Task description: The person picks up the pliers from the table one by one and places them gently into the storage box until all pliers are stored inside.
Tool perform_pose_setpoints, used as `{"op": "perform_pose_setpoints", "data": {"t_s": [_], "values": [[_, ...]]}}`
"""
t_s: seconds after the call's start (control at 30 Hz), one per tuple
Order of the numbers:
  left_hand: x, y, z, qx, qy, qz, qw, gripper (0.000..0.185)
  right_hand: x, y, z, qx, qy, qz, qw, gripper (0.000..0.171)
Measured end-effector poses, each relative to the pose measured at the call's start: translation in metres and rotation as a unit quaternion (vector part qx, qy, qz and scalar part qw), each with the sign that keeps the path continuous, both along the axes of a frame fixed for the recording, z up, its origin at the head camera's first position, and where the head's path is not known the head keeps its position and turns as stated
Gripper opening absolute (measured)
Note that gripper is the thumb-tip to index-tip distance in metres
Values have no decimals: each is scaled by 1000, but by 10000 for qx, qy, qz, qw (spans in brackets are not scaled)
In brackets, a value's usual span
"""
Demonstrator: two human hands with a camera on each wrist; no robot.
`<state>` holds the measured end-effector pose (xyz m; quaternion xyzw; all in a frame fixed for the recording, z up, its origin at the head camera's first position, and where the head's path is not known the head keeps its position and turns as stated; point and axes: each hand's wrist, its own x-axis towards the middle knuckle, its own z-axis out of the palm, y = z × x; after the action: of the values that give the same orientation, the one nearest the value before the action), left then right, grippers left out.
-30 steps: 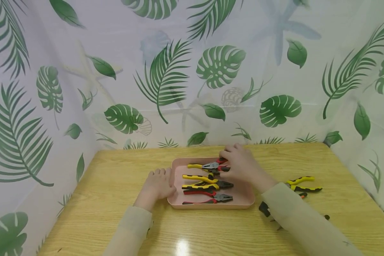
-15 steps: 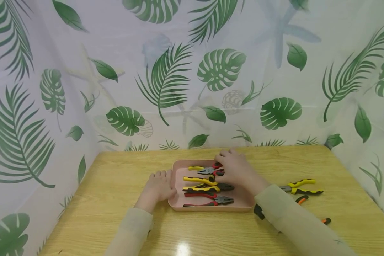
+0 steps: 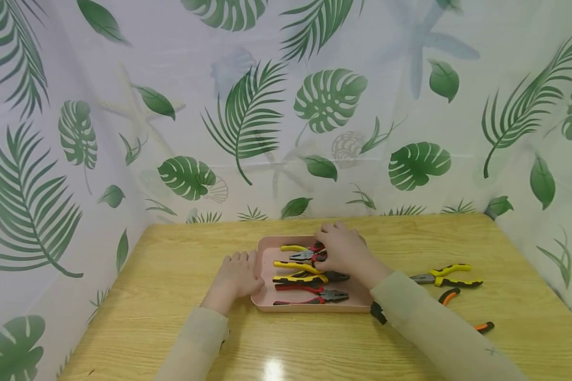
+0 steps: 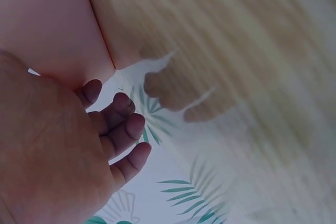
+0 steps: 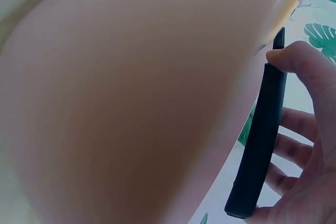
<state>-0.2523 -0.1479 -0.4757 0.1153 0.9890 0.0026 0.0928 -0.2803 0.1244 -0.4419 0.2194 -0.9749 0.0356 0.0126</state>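
Note:
My right hand grips red-and-black-handled pliers at the back of the pink tray, their metal jaws pointing left. In the right wrist view, thumb and fingers hold a long dark handle edge-on. Those pliers overlap a pair with a yellow handle. In front lie yellow-and-black pliers, then red-handled pliers, both with jaws to the right. My left hand rests at the tray's left end, thumb at the rim. The left wrist view shows its fingers loosely bent beside the pink wall.
Right of the tray on the wooden table lie yellow-and-black pliers and a tool with orange-and-black handles, partly under the right sleeve. A leaf-patterned cloth stands behind the table and along both sides.
My right hand has moved left with the red-and-black pliers, whose jaws now lie further left and slightly lower. More of the tool's orange handles shows beside the sleeve. My left hand stays put.

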Motion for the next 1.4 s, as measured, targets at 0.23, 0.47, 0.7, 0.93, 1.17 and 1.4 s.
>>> {"op": "perform_pose_setpoints", "data": {"t_s": [0.23, 0.47, 0.7, 0.93, 1.17, 1.4], "values": [[-1, 1, 0, -13, 26, 13, 10000, 60, -1, -5, 1, -13, -66, -29, 10000, 66], [-1, 1, -1, -40, -25, 13, 10000, 62, 0, -6, -2, 32, 9, -42, 10000, 61], [-1, 0, -4, -72, 21, -16, 10000, 64, -2, -5, 0, -255, 108, 128, 9995, 25], [-3, 0, -6, -21, 12, -4, 10000, 67, -1, -1, 0, -99, 345, 129, 9993, 24], [-1, 1, -4, -49, -14, 8, 10000, 69, 1, 3, -5, 148, 413, 172, 9989, 37], [1, 1, -1, -9, -76, 42, 10000, 70, 2, 8, -10, -32, 462, 252, 9986, 34]]}}
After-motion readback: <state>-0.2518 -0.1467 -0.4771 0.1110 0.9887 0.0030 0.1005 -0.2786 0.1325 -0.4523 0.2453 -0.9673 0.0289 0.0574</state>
